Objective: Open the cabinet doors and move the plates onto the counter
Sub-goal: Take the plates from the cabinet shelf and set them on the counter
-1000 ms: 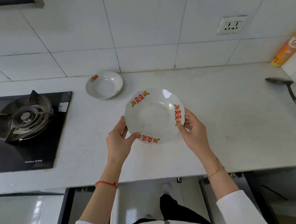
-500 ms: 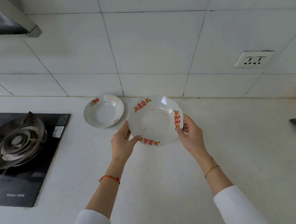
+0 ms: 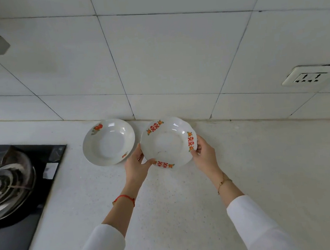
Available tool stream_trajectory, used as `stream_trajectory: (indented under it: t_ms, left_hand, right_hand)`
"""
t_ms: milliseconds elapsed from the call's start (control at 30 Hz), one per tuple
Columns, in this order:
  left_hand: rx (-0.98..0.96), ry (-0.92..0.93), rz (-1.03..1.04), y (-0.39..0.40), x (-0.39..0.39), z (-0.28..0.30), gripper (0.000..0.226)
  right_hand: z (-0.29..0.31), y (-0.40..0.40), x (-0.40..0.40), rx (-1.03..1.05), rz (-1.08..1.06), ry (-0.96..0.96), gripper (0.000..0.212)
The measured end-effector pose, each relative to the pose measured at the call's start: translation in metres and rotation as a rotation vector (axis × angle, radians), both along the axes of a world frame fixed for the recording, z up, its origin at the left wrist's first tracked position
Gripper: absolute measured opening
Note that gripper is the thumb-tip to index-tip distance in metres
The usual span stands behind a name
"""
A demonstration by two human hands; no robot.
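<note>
My grip: left hand (image 3: 135, 164) and right hand (image 3: 202, 153) pinch opposite rims of the patterned plate (image 3: 167, 142), low over the tabletop (image 3: 187, 203) beside the second plate (image 3: 108, 141). It looks glazed, stiff, breakable; I'd keep holding the rims.

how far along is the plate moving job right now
Done: one white round fruit-print plate rests on the white counter by the wall. In hand: left hand and right hand hold a white scalloped plate with red motifs beside it. Left: releasing it; cabinet is out of view.
</note>
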State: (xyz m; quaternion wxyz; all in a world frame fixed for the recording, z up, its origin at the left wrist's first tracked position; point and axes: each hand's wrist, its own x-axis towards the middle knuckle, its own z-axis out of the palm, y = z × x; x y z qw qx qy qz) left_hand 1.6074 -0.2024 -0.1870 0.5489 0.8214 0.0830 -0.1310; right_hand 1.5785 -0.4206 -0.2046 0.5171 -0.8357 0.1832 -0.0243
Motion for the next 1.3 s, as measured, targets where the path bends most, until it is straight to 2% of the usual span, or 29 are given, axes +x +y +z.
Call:
stream_trajectory:
  t_ms: [333, 667, 800, 933, 1100, 1300]
  left_hand:
    - [0.083, -0.001, -0.006, 0.004, 0.021, -0.03, 0.08]
    - [0.099, 0.035, -0.033, 0.004, 0.024, -0.036, 0.079]
    - [0.148, 0.041, -0.049, 0.003, 0.025, -0.033, 0.077]
    - [0.213, 0.002, -0.007, 0.005, 0.018, -0.022, 0.069]
    - [0.312, -0.147, -0.057, 0.018, -0.005, 0.007, 0.054]
    - [0.426, -0.305, -0.128, 0.036, -0.057, 0.044, 0.045]
  right_hand:
    - [-0.034, 0.004, 0.025, -0.04, 0.021, 0.044, 0.046]
    - [-0.033, 0.007, 0.026, -0.063, 0.023, 0.095, 0.049]
    - [-0.027, 0.006, 0.026, -0.119, 0.056, 0.155, 0.05]
    - [-0.012, 0.003, 0.017, -0.279, 0.063, 0.241, 0.065]
    - [0.018, 0.002, -0.006, -0.391, 0.104, 0.122, 0.053]
    - [0.049, 0.004, -0.056, -0.457, 0.111, -0.006, 0.049]
